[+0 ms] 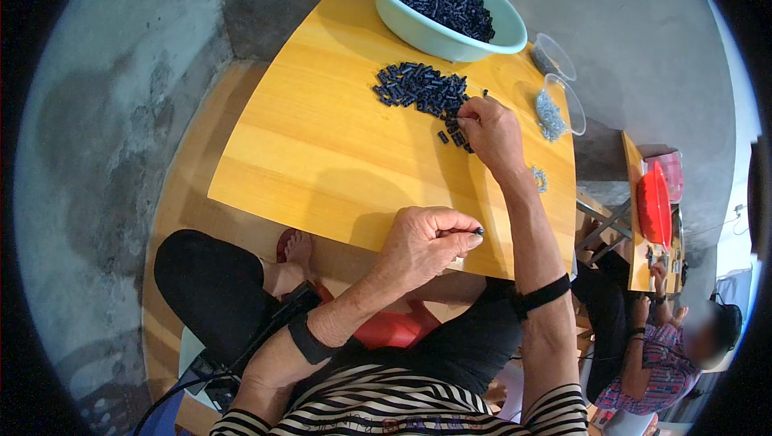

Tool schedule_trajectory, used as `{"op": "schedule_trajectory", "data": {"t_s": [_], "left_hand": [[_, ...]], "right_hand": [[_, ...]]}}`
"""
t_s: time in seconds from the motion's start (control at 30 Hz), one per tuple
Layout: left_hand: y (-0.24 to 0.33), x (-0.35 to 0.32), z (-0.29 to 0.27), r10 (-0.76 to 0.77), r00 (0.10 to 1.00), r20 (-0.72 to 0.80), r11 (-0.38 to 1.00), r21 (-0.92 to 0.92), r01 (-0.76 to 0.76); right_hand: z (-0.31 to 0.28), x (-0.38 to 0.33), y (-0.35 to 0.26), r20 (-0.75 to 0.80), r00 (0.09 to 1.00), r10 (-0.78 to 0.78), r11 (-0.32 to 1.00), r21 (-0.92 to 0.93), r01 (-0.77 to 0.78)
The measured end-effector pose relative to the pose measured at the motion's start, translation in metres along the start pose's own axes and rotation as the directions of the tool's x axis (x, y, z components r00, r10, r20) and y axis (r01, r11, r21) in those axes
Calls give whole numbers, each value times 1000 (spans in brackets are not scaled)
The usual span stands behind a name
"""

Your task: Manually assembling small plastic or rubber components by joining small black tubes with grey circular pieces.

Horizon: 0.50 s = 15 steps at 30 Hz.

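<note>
Near the table's front edge, my left hand (430,244) is closed in a pinch on a small black cylindrical piece (479,231), whose end sticks out past the thumb and forefinger. My right hand (492,132) reaches over the table to the right end of a loose pile of small black cylindrical pieces (418,88). Its thumb and forefinger are pressed together beside the pile, and what they hold, if anything, I cannot make out. A few single black pieces (443,137) lie just left of those fingertips.
Behind the pile, a pale turquoise basin (394,14) holds many more black pieces. Two clear tubs (576,106) of small parts stand along the right edge, with a little heap of small shiny parts (539,178) nearer me. At right, another person (655,355) works beside a red basin (653,207).
</note>
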<state>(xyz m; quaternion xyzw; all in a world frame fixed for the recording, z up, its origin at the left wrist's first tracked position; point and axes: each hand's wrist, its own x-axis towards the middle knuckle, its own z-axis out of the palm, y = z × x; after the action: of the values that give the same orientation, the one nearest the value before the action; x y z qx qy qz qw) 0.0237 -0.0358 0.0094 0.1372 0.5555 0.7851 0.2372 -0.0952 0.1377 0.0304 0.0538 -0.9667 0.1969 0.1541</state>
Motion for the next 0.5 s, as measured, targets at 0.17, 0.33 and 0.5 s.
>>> {"op": "schedule_trajectory", "data": {"t_s": [0.17, 0.33, 0.5], "left_hand": [[1, 2, 1, -50, 999, -7, 999, 12, 50], [1, 0, -3, -10, 1000, -24, 1000, 16, 10], [10, 1, -9, 30, 995, -98, 999, 22, -28]], "right_hand": [[-8, 0, 11, -69, 997, 26, 998, -48, -29], [-61, -33, -16, -68, 976, 209, 929, 325, -176], [-75, -112, -40, 97, 908, 407, 667, 647, -368]]}}
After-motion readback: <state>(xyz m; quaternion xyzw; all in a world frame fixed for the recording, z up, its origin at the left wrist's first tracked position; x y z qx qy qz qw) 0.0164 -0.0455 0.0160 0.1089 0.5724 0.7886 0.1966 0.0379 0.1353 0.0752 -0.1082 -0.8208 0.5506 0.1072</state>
